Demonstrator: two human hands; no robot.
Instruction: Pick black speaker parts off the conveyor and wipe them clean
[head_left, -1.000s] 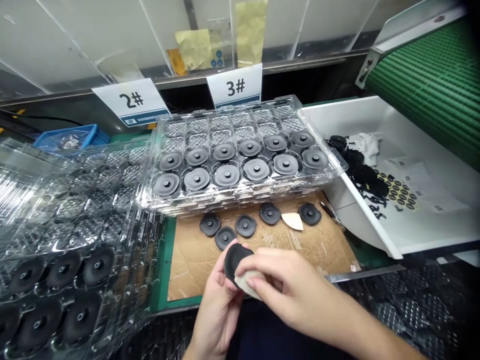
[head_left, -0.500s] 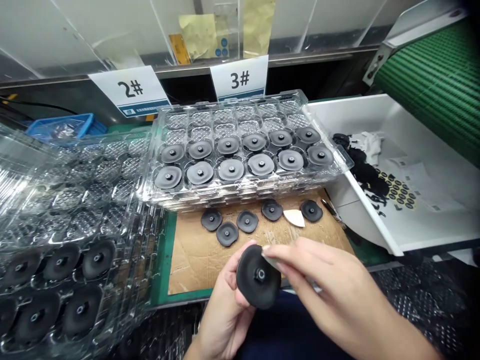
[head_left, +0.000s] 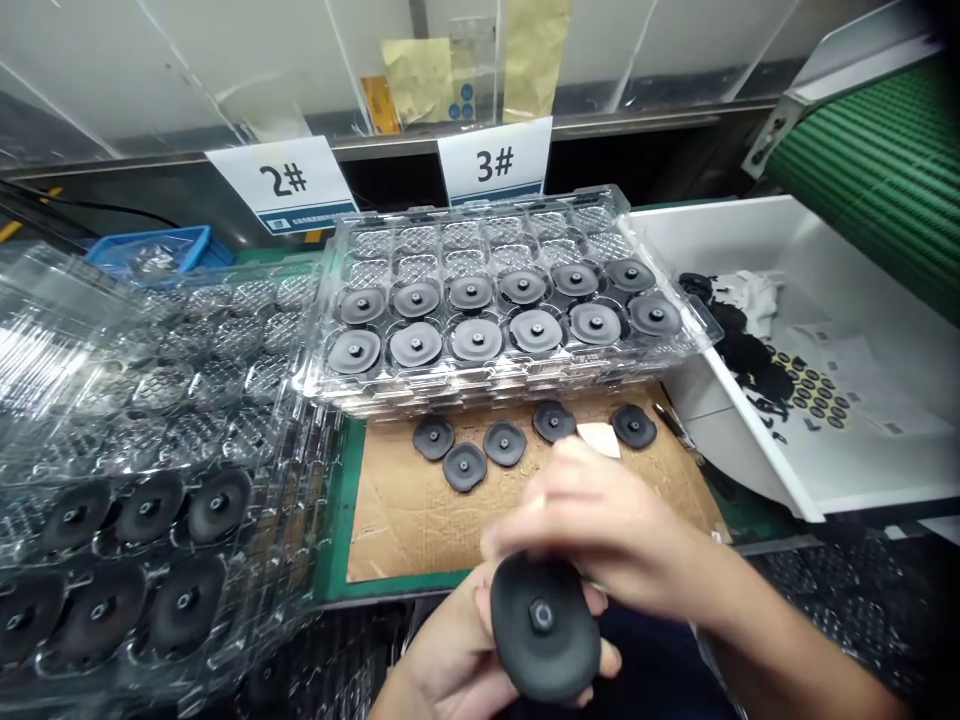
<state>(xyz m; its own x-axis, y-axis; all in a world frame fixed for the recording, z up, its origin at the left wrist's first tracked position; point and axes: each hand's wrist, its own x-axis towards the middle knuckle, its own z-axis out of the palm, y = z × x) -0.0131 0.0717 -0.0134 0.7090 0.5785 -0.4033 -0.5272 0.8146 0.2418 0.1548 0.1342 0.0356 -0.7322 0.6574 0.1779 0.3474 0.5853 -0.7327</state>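
My left hand is wrapped around a black rounded rubber-like disc with a small hub in its middle, its face turned up toward me. Just above and behind the disc's far edge is my right hand, smeared by motion. Its fingertips are blurred, so whether they touch the disc or hold anything is unclear. On the cardboard sheet beyond my hands lie several similar black discs. A pale, flat wedge-shaped piece lies among them, partly covered by my right hand.
Behind the cardboard, a stack of clear plastic trays holds two rows of discs. More clear trays stand at left. A white bin with black scraps is at right, a pen beside it. A green conveyor belt hangs above.
My left hand has brought the disc closer to me and slightly right. My right hand has swung up and left over the disc's far edge. The view has shifted slightly.
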